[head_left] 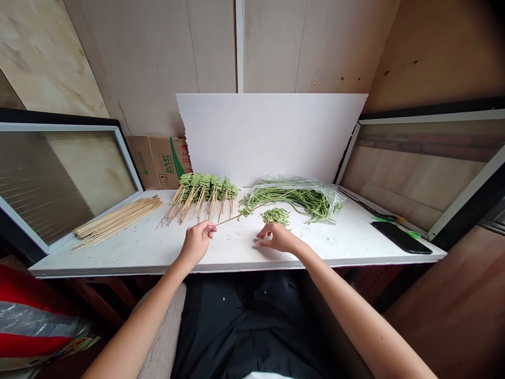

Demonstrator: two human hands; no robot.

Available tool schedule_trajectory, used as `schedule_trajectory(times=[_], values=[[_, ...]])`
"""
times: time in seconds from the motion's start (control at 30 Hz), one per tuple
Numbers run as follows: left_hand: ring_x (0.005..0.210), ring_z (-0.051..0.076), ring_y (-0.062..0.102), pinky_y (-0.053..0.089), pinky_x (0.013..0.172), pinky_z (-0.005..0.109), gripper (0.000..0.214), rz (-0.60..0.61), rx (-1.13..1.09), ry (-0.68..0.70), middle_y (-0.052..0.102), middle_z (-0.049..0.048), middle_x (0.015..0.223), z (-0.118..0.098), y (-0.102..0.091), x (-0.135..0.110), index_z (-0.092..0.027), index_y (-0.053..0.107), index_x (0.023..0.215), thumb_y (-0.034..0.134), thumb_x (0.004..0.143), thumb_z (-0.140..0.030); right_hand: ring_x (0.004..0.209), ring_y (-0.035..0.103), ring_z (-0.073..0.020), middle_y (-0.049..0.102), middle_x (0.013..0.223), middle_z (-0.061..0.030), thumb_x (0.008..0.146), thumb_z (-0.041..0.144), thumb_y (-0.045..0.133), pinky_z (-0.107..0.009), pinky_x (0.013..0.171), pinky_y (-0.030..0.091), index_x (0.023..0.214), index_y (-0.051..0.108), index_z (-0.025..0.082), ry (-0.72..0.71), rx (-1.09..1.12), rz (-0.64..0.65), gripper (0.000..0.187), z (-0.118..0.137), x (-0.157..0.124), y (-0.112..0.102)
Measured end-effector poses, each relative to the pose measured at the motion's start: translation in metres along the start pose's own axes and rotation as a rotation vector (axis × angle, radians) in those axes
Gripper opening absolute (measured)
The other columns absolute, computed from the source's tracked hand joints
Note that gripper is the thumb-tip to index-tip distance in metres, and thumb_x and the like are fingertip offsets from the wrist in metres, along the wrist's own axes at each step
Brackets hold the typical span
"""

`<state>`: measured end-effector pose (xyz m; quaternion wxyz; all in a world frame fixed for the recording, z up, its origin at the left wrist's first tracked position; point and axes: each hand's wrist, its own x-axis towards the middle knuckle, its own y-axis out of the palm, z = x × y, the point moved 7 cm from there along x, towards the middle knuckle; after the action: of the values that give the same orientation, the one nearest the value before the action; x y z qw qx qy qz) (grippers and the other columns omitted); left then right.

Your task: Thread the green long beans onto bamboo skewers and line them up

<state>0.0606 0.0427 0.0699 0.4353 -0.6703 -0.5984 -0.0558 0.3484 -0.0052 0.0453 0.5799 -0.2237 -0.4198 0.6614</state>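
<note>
My left hand [197,243] is closed around the lower end of a bamboo skewer [228,220], which slants up to the right. Green bean pieces [246,211] show at the skewer's far end. My right hand [278,238] is low over the white table, its fingers curled and its thumb and fingertips close together. What lies between those tips is too small to make out. Just beyond the right hand is a small pile of cut green bean pieces [276,216]. Long green beans [303,197] lie behind the pile, partly covered by a clear plastic bag [329,190].
Several loaded skewers [205,189] are stacked at the back left. Bare bamboo skewers [118,218] lie farther left on the white table [158,255]. A cardboard box [155,163] and a white board [272,137] stand behind. A black phone [401,237] rests at the right.
</note>
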Motion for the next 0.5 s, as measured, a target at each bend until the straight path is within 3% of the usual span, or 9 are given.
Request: schedule_trajectory(times=[0.1,0.2,0.33,0.5], values=[[0.062,0.017,0.062,0.046,0.067,0.027,0.03,0.012,-0.009,-0.01,0.065,0.0006,0.064,0.002,0.002,-0.001,-0.02,0.07,0.08,0.044,0.097,-0.023,0.087,0.072,-0.0261,0.083,0.096,-0.009,0.085,0.031,0.081,-0.033,0.076,0.051,0.098,0.089,0.025,0.028,-0.095,-0.001,0.016,-0.003,0.002,0.012],[0.062,0.017,0.061,0.046,0.066,0.027,0.031,0.02,-0.018,-0.007,0.064,0.0007,0.064,0.002,0.004,-0.002,-0.02,0.07,0.08,0.044,0.098,-0.025,0.079,0.07,-0.0248,0.081,0.086,-0.0078,0.083,0.025,0.079,-0.033,0.07,0.05,0.087,0.088,0.026,0.026,-0.046,-0.075,0.01,-0.008,0.004,0.015],[0.062,0.017,0.062,0.046,0.066,0.028,0.031,0.022,-0.025,-0.006,0.065,0.0009,0.064,0.003,0.005,-0.002,-0.02,0.07,0.08,0.045,0.098,-0.025,0.071,0.066,-0.0251,0.078,0.074,-0.0073,0.078,0.024,0.082,-0.035,0.067,0.049,0.075,0.086,0.028,-0.024,0.035,-0.162,0.006,-0.012,0.004,0.01],[0.062,0.017,0.062,0.046,0.065,0.027,0.03,0.017,-0.029,-0.011,0.065,0.0007,0.063,0.004,0.004,-0.002,-0.02,0.071,0.079,0.046,0.097,-0.025,0.079,0.07,-0.0273,0.08,0.083,-0.0095,0.081,0.035,0.085,-0.04,0.075,0.055,0.079,0.086,0.026,-0.059,0.165,-0.239,0.009,-0.008,0.003,-0.009]])
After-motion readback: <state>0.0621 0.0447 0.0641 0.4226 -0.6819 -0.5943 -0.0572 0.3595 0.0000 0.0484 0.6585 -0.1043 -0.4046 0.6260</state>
